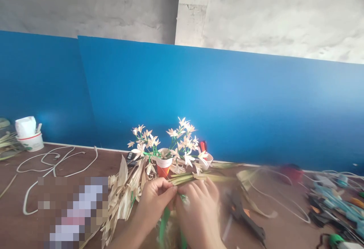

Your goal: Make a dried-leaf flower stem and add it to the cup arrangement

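Note:
My left hand (153, 199) is closed, thumb and forefinger pinched together over the table; what lies between the tips is too small to make out. Touching or nearly touching it, my right hand (200, 207) curls its fingers down and is smeared by motion, its grip hidden. A green strip (164, 226) hangs below my left fingers, and a bit of green and white shows under my right palm. Just beyond are pale green leaf strips (182, 178) and a red and white paper cup (164, 165) among cream flowers (186, 142) on green stems.
Dried husks (122, 199) lie at left, beside a white cable (54, 169). A dark glue gun (244, 215) rests right of my hands. Tools and cords (335, 203) crowd the far right. White tubs (30, 139) stand far left, and a blue partition (199, 97) borders the back.

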The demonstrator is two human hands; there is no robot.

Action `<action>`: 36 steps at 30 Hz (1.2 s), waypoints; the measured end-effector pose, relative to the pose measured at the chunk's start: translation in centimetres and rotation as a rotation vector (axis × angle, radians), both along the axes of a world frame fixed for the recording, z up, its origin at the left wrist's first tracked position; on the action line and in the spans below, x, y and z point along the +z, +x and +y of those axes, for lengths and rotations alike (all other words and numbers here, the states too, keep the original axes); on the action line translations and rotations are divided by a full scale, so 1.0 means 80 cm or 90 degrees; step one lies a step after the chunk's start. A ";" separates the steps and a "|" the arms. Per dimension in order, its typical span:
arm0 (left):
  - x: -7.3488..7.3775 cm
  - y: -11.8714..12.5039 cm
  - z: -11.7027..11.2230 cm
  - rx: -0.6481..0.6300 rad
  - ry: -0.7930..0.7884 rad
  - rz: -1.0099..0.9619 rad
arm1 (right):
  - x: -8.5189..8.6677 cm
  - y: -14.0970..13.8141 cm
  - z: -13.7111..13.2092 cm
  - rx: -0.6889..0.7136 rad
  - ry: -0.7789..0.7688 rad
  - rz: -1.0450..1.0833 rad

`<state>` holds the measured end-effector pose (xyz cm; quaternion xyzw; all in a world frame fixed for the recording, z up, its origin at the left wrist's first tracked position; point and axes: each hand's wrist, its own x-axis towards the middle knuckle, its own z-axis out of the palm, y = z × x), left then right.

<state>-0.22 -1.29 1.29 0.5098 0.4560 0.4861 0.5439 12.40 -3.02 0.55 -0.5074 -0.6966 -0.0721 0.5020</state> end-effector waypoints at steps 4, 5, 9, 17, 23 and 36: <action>0.002 -0.002 0.001 0.005 -0.019 0.046 | 0.000 0.000 0.003 -0.018 0.029 -0.019; 0.003 -0.003 0.001 0.008 -0.016 0.045 | 0.000 0.001 0.003 -0.022 0.039 -0.020; 0.006 -0.004 0.001 0.015 -0.002 0.023 | 0.002 0.002 0.005 -0.030 0.074 -0.023; 0.011 -0.017 0.003 -0.026 0.152 0.028 | 0.013 0.009 -0.001 0.063 -0.065 0.074; 0.015 -0.022 0.004 -0.109 0.101 -0.020 | 0.021 0.026 -0.002 0.216 -0.530 0.339; 0.021 -0.027 -0.003 -0.135 0.091 0.068 | 0.018 0.028 0.004 0.342 -0.699 0.492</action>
